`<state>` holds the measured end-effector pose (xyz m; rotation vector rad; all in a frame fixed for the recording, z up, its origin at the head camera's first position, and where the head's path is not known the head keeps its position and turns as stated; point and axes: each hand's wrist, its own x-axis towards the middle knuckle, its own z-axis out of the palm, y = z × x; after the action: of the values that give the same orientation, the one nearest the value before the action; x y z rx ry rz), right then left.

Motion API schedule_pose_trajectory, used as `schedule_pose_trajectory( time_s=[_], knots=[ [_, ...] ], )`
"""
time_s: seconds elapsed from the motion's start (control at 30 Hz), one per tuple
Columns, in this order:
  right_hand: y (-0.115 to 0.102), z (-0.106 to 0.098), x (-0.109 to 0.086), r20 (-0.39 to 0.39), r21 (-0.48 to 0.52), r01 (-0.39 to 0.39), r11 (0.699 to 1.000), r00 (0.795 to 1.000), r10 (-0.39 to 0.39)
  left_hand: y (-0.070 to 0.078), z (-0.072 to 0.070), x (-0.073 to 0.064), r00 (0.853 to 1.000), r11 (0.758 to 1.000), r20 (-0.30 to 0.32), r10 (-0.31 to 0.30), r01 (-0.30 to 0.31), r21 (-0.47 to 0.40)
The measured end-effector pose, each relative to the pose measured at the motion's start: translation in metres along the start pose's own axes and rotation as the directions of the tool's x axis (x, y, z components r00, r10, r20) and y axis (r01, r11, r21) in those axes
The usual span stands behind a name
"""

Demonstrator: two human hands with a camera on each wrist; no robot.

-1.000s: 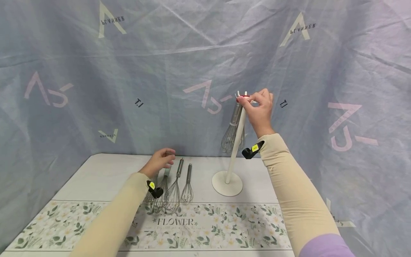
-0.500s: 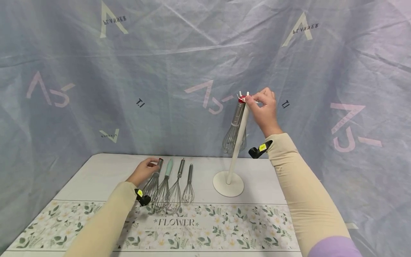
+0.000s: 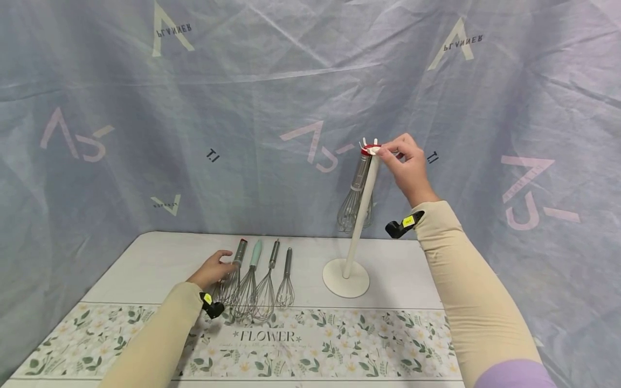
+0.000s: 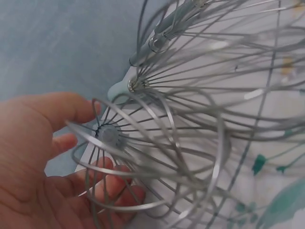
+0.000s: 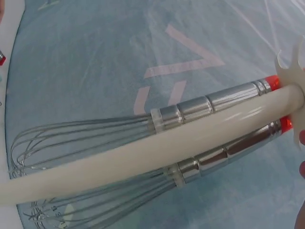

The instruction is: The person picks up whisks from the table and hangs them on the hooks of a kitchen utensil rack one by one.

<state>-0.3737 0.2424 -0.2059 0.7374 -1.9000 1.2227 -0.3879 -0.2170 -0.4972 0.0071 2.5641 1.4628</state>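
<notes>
My left hand (image 3: 212, 271) is beside the leftmost balloon whisk (image 3: 240, 252), which lies on the table and has a red handle end. In the left wrist view, the fingers (image 4: 107, 183) spread apart around the wires of that whisk, overlapping them. Higher up on the right, my right hand (image 3: 411, 170) pinches a hook at the top of a white whisk stand (image 3: 361, 215) between thumb and index finger. Two metal whisks with red ends hang from the stand; in the right wrist view, one handle (image 5: 214, 102) is above the pole and the other (image 5: 228, 150) below it.
Right of the leftmost whisk lie a whisk with a mint handle (image 3: 256, 253), a slim metal whisk (image 3: 274, 253) and a small whisk (image 3: 288, 264). The stand's round base (image 3: 335, 280) rests on the table. A grey-blue cloth (image 3: 252, 134) hangs behind.
My left hand has moved left and down, from above the whisks to the leftmost whisk's wires. The right hand has shifted slightly right, staying at the stand's top.
</notes>
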Motion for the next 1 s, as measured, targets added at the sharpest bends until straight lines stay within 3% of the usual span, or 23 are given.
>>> schedule_pose_trajectory(
  time_s=[0.3, 0.6, 1.0],
  knots=[
    [0.002, -0.001, 0.000, 0.004, 0.035, -0.003, 0.999, 1.000, 0.003, -0.004, 0.002, 0.002, 0.999, 0.999, 0.019, -0.051, 0.051, -0.008],
    [0.008, 0.001, -0.001, -0.025, 0.102, 0.033, 0.994, 0.999, -0.031, 0.003, 0.007, -0.002, 0.997, 0.997, -0.019, -0.069, 0.068, -0.048],
    [0.007, 0.006, -0.002, -0.051, 0.090, 0.051, 0.995, 0.998, -0.046, 0.002, 0.011, -0.001, 0.995, 0.991, -0.051, -0.086, 0.080, -0.110]
  ],
)
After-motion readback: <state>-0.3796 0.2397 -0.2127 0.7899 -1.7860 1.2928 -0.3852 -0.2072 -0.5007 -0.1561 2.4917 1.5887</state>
